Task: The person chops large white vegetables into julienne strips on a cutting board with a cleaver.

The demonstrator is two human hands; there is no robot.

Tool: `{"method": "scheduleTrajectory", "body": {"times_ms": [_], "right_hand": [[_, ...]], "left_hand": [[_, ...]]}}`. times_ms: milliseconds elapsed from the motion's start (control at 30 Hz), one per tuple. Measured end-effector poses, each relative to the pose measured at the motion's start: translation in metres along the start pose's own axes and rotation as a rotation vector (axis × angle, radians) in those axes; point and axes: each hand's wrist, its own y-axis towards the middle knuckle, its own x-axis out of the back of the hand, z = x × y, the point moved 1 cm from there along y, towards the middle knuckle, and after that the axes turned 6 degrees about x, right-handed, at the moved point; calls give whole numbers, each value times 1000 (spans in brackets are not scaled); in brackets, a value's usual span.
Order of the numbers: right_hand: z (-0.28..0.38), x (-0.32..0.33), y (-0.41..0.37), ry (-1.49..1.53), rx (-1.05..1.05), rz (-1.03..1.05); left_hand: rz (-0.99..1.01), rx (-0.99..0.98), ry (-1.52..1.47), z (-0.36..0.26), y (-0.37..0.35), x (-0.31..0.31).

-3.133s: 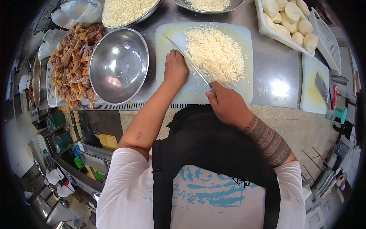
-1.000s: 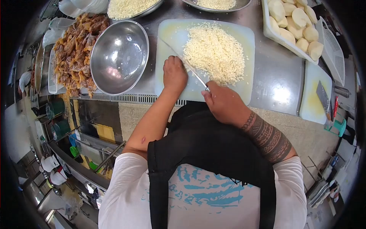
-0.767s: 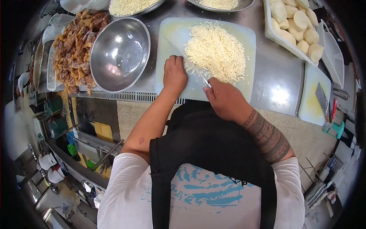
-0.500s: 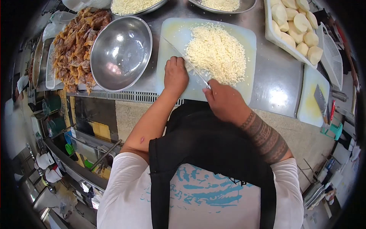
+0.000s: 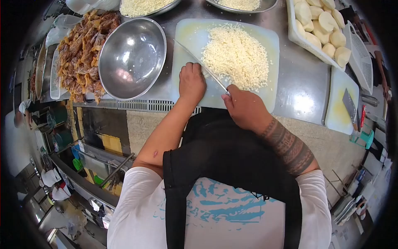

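Observation:
My right hand (image 5: 247, 106) is closed around the handle of a long kitchen knife (image 5: 213, 75). Its blade slants up and left across the white cutting board (image 5: 187, 31), along the near left side of a heap of finely chopped pale food (image 5: 236, 58). On the board left of the blade rests my left hand (image 5: 192, 84), its fingers curled down with the knuckles close against the knife. Whatever lies under those fingers is hidden.
A tilted steel bowl (image 5: 132, 58) stands left of the board, beside a pile of brown marinated meat (image 5: 85, 54). A white basket (image 5: 294, 35) holds peeled, potato-like pieces. At right, a second board (image 5: 335, 99) bears a cleaver (image 5: 349, 104). More bowls of chopped food stand behind.
The knife has shifted and turned slightly beside my left hand, and my right hand has moved a little. My left hand stays almost in place. People's arms appear at both far edges.

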Motion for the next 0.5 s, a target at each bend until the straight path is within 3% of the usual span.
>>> {"method": "scheduleTrajectory", "body": {"times_ms": [500], "right_hand": [[-8,-5,3,-15,-16,22]], "left_hand": [[-47,-53,-38,3,-8,-4]]}}
